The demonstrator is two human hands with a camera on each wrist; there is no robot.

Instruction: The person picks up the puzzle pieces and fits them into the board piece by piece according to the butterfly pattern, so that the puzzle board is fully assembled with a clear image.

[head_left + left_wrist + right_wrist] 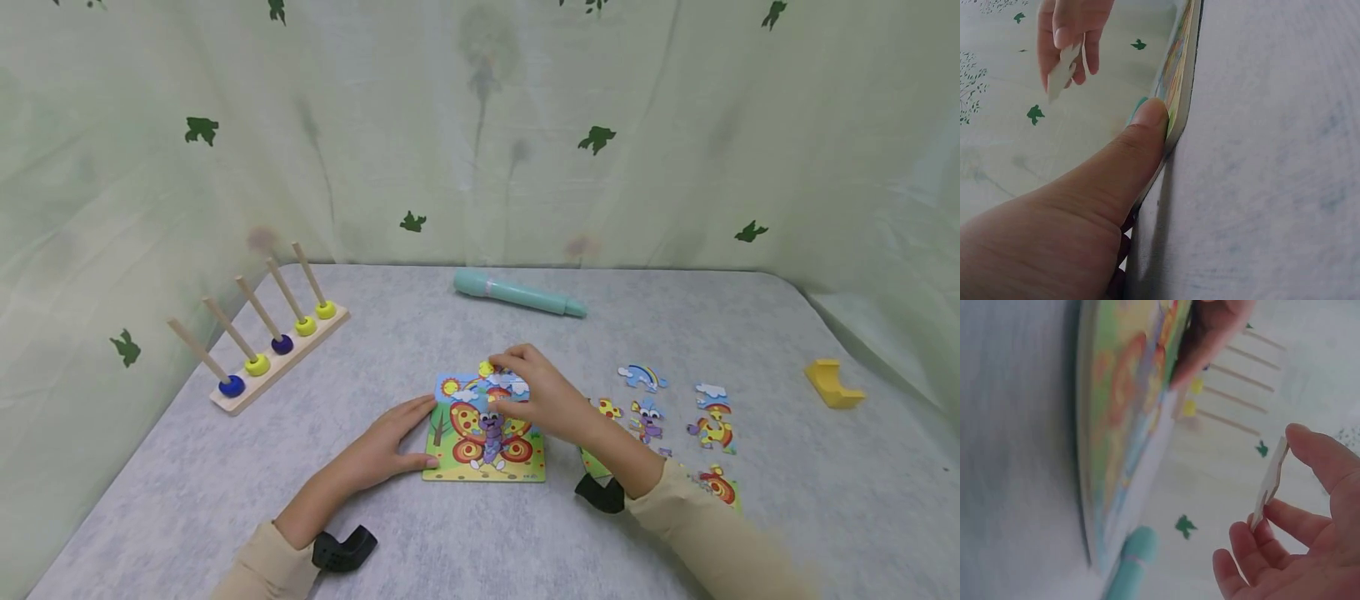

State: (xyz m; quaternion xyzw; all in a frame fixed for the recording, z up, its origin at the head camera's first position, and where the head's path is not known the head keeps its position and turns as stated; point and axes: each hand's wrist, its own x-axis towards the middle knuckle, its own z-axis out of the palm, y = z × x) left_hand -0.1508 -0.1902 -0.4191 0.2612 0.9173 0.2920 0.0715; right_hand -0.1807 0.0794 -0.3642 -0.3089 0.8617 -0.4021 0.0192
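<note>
A picture puzzle board (467, 471) with a butterfly, a sun and clouds lies on the table. Along its left edge rests my left hand (386, 446), its thumb touching the near left corner and its fingers stretched toward the far left side. Over the board's upper right part, my right hand (551, 400) pinches a thin puzzle piece (1269, 478) between thumb and fingers. That piece is raised above the board and shows mostly its pale side in both wrist views; a yellow bit of it appears in the head view.
Loose puzzle pieces lie to the right, among them a rainbow piece (642, 377) and a butterfly piece (647, 419); my right forearm partly covers some. A peg stand (292, 354) with beads is at left, a teal marker-shaped object (517, 293) at back, a yellow block (832, 385) far right.
</note>
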